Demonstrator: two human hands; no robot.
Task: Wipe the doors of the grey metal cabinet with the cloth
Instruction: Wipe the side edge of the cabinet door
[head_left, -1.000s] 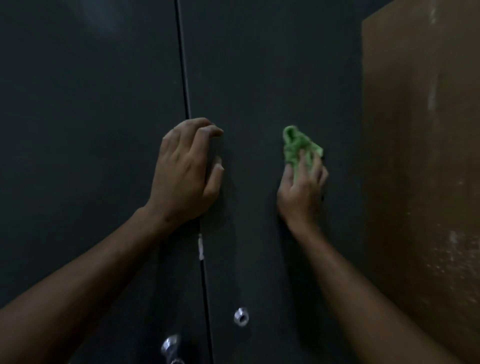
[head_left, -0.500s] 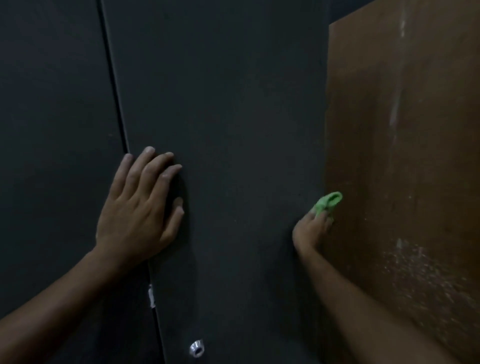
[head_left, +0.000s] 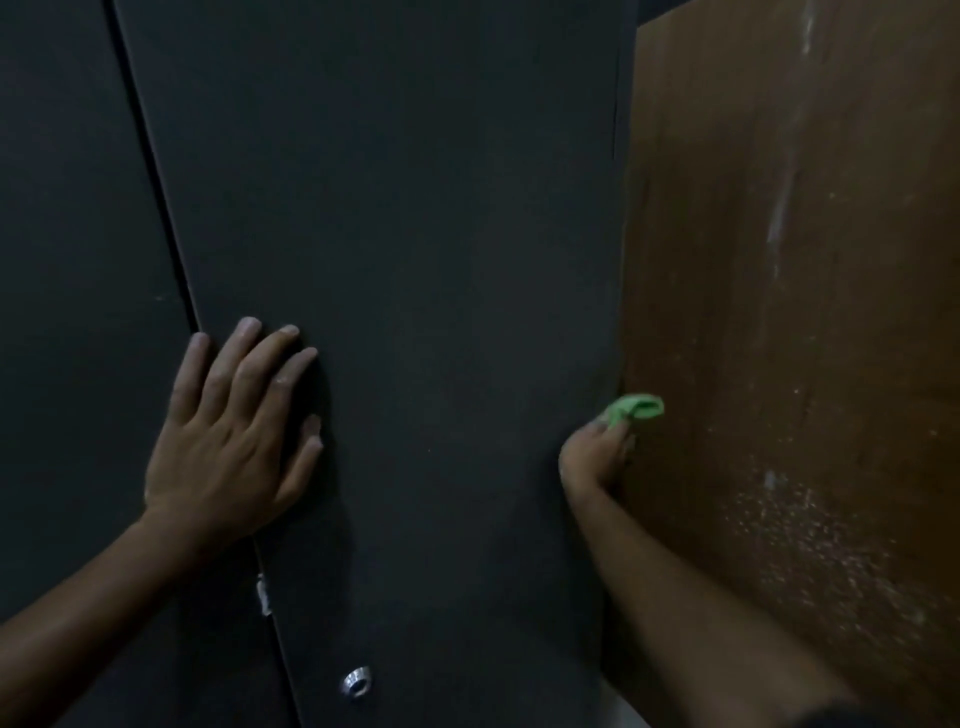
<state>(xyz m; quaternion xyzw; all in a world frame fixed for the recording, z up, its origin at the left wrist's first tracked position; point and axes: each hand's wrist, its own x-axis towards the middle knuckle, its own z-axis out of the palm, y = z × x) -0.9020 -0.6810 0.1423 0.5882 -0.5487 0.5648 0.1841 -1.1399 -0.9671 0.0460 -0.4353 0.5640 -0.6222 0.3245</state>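
Two dark grey metal cabinet doors fill the view: the right door (head_left: 415, 234) and the left door (head_left: 67, 260), split by a thin black gap. My left hand (head_left: 234, 447) lies flat with straight fingers on the right door, just beside the gap. My right hand (head_left: 595, 457) is at the right door's outer edge and grips a green cloth (head_left: 636, 408), which sticks out past the fingers against that edge. Most of the cloth is hidden inside the hand.
A brown wooden panel (head_left: 805, 312) with white streaks and specks stands close against the cabinet's right side. A round silver lock (head_left: 357, 680) sits low on the right door. A small white mark (head_left: 263, 595) shows in the gap between the doors.
My right hand has carried the cloth from the middle of the right door down to its right edge. The view has swung right; my left hand's fingers have flattened.
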